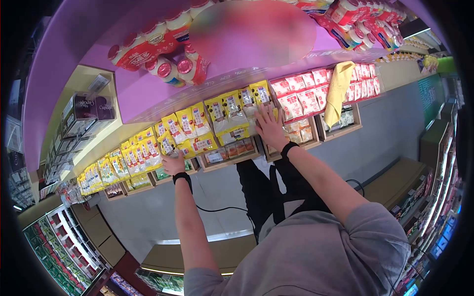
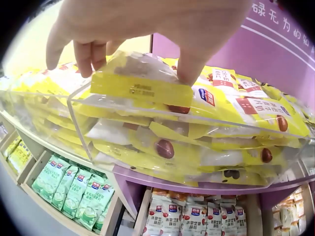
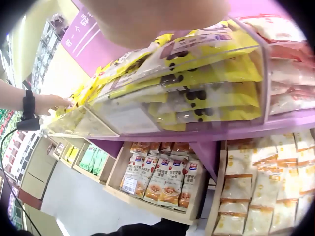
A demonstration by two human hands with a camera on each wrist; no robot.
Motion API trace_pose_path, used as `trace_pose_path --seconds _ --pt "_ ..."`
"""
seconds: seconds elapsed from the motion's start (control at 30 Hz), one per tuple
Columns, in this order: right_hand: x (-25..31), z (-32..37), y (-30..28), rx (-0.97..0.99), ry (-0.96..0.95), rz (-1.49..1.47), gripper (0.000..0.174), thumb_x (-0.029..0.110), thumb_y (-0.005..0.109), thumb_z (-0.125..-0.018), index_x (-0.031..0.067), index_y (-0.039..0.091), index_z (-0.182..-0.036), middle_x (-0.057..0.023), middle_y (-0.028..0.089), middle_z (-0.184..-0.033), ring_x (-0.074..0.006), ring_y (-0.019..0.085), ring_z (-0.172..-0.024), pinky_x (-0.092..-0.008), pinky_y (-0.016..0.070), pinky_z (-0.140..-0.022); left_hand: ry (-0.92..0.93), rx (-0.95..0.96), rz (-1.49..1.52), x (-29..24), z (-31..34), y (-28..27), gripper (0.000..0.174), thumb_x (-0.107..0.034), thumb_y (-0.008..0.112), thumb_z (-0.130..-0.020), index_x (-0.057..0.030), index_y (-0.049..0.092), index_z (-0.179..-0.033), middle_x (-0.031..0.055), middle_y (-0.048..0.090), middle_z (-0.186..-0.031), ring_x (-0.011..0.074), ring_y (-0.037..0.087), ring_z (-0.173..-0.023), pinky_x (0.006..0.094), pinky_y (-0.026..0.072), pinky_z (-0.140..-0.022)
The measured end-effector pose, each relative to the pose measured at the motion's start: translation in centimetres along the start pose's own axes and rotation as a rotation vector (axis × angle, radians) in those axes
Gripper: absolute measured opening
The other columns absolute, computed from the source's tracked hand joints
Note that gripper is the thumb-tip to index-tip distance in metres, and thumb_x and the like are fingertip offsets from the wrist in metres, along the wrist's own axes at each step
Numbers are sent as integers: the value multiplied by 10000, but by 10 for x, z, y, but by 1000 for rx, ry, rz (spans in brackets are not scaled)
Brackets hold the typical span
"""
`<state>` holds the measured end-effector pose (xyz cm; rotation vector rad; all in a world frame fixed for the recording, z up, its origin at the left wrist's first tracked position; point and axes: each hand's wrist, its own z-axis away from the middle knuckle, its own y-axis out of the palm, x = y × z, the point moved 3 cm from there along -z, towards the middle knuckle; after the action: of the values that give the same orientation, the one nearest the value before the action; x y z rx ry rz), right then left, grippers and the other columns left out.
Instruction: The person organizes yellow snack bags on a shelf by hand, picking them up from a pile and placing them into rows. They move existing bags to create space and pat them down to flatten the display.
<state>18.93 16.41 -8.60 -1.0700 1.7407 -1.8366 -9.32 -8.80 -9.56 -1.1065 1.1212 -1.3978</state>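
Observation:
My left hand (image 1: 173, 164) is at the front edge of the row of yellow packets; in the left wrist view the hand (image 2: 147, 24) has its thumb and fingers around the top of a yellow-and-clear packet (image 2: 142, 88) at a corner of the clear bin (image 2: 81, 123). My right hand (image 1: 269, 126) lies with extended fingers over the right end of the yellow packets (image 1: 227, 111), close to the red-and-white packets (image 1: 306, 101). In the right wrist view the right hand (image 3: 157, 19) is above stacked yellow packets (image 3: 206, 73), its fingertips hidden.
A yellow cloth (image 1: 339, 91) hangs over the red-and-white packets. Wooden drawers (image 1: 229, 157) of small packets sit below the purple shelf (image 1: 237, 71). Bottles with red caps (image 1: 170, 69) stand at the back. A black cable (image 1: 222, 210) hangs near the person's legs.

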Motion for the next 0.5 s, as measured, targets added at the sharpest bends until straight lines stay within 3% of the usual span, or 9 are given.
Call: trace_pose_path --seconds 0.07,0.23,0.33,0.4,0.47,0.5 --pt "-10 8 5 50 -28 -23 511 322 475 -791 119 336 -1239 -106 238 -1332 -286 216 -1228 -549 107 -966 -61 36 82 -1 -4 8 858 -463 645 -594 -76 241 -1245 138 391 -1147 299 359 -1095 487 298 -870" --pt "-14 12 6 61 -22 -6 530 330 487 -783 117 334 -1244 -104 242 -1332 -292 230 -1220 -562 113 -957 -95 4 63 -8 -3 2 793 -380 680 -580 -40 290 -1180 142 424 -1091 298 409 -1038 461 360 -819" --pt "-12 11 1 55 -14 -11 544 318 495 -778 110 321 -1250 -107 236 -1334 -292 223 -1224 -559 125 -956 -40 -2 147 1 -2 2 713 -326 671 -618 5 322 -1145 158 447 -1024 302 443 -980 416 371 -814" --pt "-11 10 -7 41 -16 -17 549 309 499 -776 105 316 -1252 -111 234 -1335 -293 221 -1225 -550 134 -959 104 -87 362 7 2 -1 606 -238 654 -653 59 361 -1093 195 459 -984 335 450 -945 408 369 -814" --pt "-8 10 -16 16 -27 -110 542 286 489 -782 104 304 -1257 -125 211 -1342 -291 205 -1233 -522 133 -971 102 -165 426 -3 30 -22 567 -195 638 -668 78 365 -1083 206 457 -986 347 444 -938 409 365 -809" --pt "-4 9 -27 -32 -48 -139 540 251 500 -784 82 293 -1253 -164 281 -1294 -315 256 -1200 -455 195 -975 100 -237 485 -11 48 -30 529 -152 623 -682 98 369 -1072 217 455 -988 359 439 -932 410 362 -803"
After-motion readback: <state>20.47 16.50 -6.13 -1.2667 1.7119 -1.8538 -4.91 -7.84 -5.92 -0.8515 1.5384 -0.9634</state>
